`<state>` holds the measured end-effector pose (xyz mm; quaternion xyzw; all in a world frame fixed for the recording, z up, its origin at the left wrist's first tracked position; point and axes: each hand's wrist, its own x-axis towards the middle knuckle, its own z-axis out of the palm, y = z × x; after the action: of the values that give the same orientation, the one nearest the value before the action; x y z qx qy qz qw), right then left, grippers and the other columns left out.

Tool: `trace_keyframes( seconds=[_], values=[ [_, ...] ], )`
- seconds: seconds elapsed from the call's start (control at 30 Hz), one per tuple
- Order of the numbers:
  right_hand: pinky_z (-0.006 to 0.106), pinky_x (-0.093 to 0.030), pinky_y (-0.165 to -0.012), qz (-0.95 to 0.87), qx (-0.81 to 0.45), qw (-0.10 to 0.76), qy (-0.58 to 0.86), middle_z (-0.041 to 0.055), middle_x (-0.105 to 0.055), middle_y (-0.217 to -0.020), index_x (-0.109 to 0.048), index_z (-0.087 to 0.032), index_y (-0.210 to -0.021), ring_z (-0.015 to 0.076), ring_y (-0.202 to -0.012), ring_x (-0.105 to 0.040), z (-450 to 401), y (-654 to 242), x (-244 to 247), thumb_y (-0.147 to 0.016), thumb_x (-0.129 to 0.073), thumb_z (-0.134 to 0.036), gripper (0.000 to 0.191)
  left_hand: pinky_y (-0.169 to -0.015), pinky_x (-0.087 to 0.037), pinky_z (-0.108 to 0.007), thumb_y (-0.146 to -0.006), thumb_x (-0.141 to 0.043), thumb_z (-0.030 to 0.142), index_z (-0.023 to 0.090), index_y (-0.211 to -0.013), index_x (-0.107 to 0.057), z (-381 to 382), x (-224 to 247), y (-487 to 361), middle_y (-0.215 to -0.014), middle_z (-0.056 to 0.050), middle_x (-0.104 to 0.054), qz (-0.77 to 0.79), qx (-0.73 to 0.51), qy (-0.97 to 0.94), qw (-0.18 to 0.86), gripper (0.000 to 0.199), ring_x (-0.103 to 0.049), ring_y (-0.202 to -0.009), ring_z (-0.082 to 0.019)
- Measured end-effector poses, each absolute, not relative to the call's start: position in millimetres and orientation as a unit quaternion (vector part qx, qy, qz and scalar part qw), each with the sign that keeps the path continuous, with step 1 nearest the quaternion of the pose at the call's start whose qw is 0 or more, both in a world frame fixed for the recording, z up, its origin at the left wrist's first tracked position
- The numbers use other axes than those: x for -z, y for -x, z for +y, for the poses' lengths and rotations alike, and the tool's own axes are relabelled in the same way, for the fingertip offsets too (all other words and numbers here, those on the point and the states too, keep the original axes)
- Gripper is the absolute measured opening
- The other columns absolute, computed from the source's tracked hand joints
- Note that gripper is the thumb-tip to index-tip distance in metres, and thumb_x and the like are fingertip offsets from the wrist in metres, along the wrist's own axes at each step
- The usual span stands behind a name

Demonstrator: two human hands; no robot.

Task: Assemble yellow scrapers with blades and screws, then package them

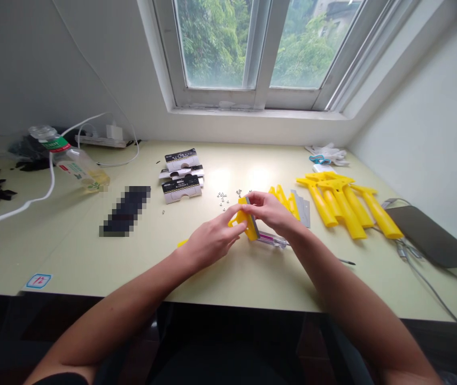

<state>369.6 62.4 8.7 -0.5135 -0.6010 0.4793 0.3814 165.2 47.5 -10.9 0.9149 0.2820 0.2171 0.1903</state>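
"Starting at the near edge: numbered sticker (39, 280), lower left, on the pale tabletop (148, 278). Next?"

"Hands, mid-frame. Left hand (212, 238) grasping the yellow piece (251, 231) from its left side, thumb and fingers closed on it. Right hand (270, 210) pinching the upper end, by the grey strip along its edge."

"How would it handle?"

"Light, I judge; moulded plastic by the look, stiff body. Smooth, so perhaps a little slippery. Strip may give slightly; can't tell the material. Best hold: the yellow body, both ends backed, pressure off the strip. Not very fragile."

"Around it?"

"Screwdriver with see-through handle (278, 242) just below and right, partly behind the right forearm. Farther up, loose metal bits (227, 201), easily scattered. Right of the hands, grey plates (305, 211) beside small yellow parts (281, 195). Yellow handles (346, 214) heaped at right, bulky but probably hollow."

"And beyond?"

"Printed cards (176, 187), upper centre-left, creased, easily bent. Bottle (78, 168) tilted at upper left, some yellowish liquid inside. White gloves (334, 155) upper right, soft. Window (262, 53) at the top, trees outside."
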Motion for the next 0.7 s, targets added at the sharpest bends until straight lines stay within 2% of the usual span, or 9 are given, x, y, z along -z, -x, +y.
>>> trace_keyframes(
  seconds=[0.17,0.47,0.6,0.7],
  values=[
    [0.027,-0.040,-0.060,-0.613,-0.465,0.387,0.508,-0.0019,-0.054,-0.070,-0.059,-0.016,-0.073,0.0121,-0.065,-0.049,61.0,-367.8,-6.7,-0.076,-0.072,-0.044,0.031,-0.087,-0.056,-0.043,-0.093,-0.036,0.007,0.025,-0.120,-0.063,48.5,16.0,-164.3,-0.148,-0.013,-0.046,0.287,-0.203,-0.926,0.138,0.042,-0.060,-0.117,-0.030],
    [0.030,-0.048,-0.066,-0.606,-0.453,0.414,0.506,0.0024,-0.064,-0.078,-0.068,-0.018,-0.084,0.0172,-0.073,-0.059,58.4,-366.2,-1.3,-0.079,-0.070,-0.041,0.024,-0.075,-0.062,-0.032,-0.092,-0.043,0.004,0.018,-0.113,-0.060,48.8,13.8,-165.2,-0.138,-0.016,-0.054,0.248,-0.209,-0.943,-0.080,0.030,-0.065,-0.113,-0.026],
    [0.032,-0.052,-0.071,-0.565,-0.518,0.422,0.484,0.0047,-0.068,-0.087,-0.070,-0.018,-0.087,0.0182,-0.079,-0.063,59.2,-368.8,-5.9,-0.079,-0.068,-0.036,0.020,-0.072,-0.062,-0.032,-0.090,-0.045,0.003,0.018,-0.116,-0.058,52.9,17.9,-163.6,-0.142,-0.018,-0.052,0.254,-0.227,-0.937,-0.078,0.033,-0.067,-0.110,-0.026],
    [0.034,-0.054,-0.071,-0.555,-0.534,0.412,0.487,0.0084,-0.070,-0.093,-0.071,-0.016,-0.097,0.0190,-0.079,-0.065,63.0,-379.9,-13.0,-0.085,-0.059,-0.038,0.027,-0.077,-0.062,-0.035,-0.090,-0.049,0.006,0.018,-0.122,-0.056,61.6,17.7,-159.4,-0.136,-0.017,-0.057,0.269,-0.308,-0.912,0.010,0.035,-0.066,-0.111,-0.026]
  ],
)
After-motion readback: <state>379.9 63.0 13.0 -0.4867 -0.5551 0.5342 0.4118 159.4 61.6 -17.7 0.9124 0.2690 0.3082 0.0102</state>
